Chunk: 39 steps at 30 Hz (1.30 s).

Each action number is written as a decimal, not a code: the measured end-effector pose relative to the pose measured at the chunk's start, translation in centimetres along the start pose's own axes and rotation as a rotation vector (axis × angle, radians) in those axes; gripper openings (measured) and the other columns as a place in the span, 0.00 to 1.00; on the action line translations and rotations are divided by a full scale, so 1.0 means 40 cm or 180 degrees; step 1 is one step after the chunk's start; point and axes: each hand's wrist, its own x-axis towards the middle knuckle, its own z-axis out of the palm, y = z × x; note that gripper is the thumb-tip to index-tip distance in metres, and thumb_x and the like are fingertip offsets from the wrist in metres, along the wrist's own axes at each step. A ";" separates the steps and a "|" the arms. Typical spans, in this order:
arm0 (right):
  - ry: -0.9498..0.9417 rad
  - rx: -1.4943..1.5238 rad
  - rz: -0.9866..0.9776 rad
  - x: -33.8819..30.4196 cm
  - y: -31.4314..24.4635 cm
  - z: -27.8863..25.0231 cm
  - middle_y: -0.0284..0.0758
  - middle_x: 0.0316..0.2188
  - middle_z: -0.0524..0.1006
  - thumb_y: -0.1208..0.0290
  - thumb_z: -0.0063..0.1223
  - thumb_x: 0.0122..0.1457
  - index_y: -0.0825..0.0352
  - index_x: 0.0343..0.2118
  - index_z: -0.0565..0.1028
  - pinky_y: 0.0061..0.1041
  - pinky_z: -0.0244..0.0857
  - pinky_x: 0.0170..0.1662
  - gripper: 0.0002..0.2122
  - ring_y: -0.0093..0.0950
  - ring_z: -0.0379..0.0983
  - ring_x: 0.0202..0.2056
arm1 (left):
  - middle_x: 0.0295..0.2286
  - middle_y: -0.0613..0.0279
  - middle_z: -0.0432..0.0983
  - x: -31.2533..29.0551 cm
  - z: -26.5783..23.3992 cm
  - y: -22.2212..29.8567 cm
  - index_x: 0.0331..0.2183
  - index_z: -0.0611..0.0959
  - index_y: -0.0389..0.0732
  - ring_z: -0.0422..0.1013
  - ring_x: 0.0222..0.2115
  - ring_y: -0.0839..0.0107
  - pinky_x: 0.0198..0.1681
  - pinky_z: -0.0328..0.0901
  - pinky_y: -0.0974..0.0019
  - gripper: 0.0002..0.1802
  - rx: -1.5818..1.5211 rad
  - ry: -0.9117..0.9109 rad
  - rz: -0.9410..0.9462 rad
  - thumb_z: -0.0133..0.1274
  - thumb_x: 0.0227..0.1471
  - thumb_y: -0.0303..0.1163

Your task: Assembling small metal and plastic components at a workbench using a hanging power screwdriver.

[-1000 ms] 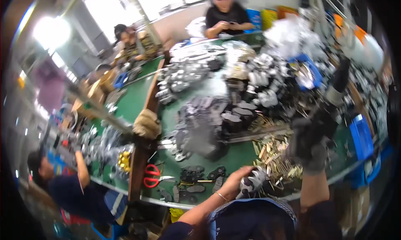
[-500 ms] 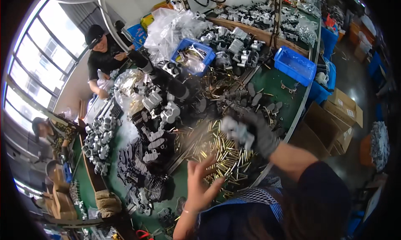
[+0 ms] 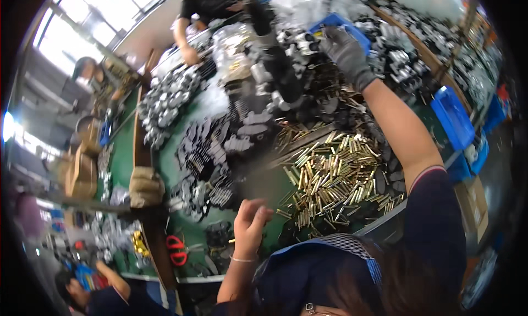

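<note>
My right hand (image 3: 346, 57), in a grey glove, reaches far out to the near edge of a blue bin (image 3: 360, 35). Its back hides most of the fingers, so I cannot make out whether anything is in them. My bare left hand (image 3: 252, 225) hovers over the near side of the green table, fingers loosely bent, thumb apart, nothing visible in it. To its right spreads a heap of brass-coloured pins (image 3: 335, 178). Beyond it, left of the pins, lie dark brake pads (image 3: 201, 145). Silver brake calipers (image 3: 302, 42) are piled left of my gloved hand.
A thick black column (image 3: 272, 57) rises mid-table. Red-handled scissors (image 3: 177, 250) lie near the front edge, by a wooden divider (image 3: 142, 143) with a wrapped pad (image 3: 146, 187). Another blue bin (image 3: 452, 118) stands at right. A co-worker (image 3: 209, 5) sits across; others are at left.
My right hand has moved up and away to the blue bin; the silver casting it held no longer shows in it. My left hand's spread fingers have bent. The whole view has turned.
</note>
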 end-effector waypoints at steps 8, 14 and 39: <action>-0.2975 -0.2478 -0.0169 -0.135 -0.033 0.146 0.46 0.44 0.70 0.58 0.61 0.40 0.68 0.51 0.62 0.32 0.58 0.51 0.35 0.39 0.66 0.47 | 0.27 0.66 0.65 -0.095 -0.034 -0.039 0.37 0.78 0.38 0.67 0.30 0.77 0.35 0.61 0.74 0.12 0.0542 -0.0113 0.0386 0.50 0.51 0.32; -0.2809 -0.1425 0.1482 -0.136 -0.035 0.206 0.38 0.36 0.69 0.61 0.71 0.27 0.65 0.40 0.68 0.28 0.62 0.46 0.33 0.32 0.66 0.37 | 0.32 0.65 0.67 -0.153 -0.042 -0.040 0.41 0.75 0.37 0.69 0.33 0.78 0.38 0.63 0.73 0.17 -0.0383 -0.0292 -0.0309 0.47 0.54 0.39; -0.0429 0.0484 0.1520 -0.135 -0.107 0.025 0.29 0.25 0.74 0.63 0.53 0.52 0.61 0.32 0.76 0.24 0.63 0.32 0.09 0.22 0.70 0.28 | 0.24 0.60 0.74 -0.115 -0.036 -0.043 0.38 0.75 0.35 0.71 0.26 0.74 0.32 0.66 0.71 0.12 -0.0164 -0.0366 -0.0011 0.45 0.54 0.32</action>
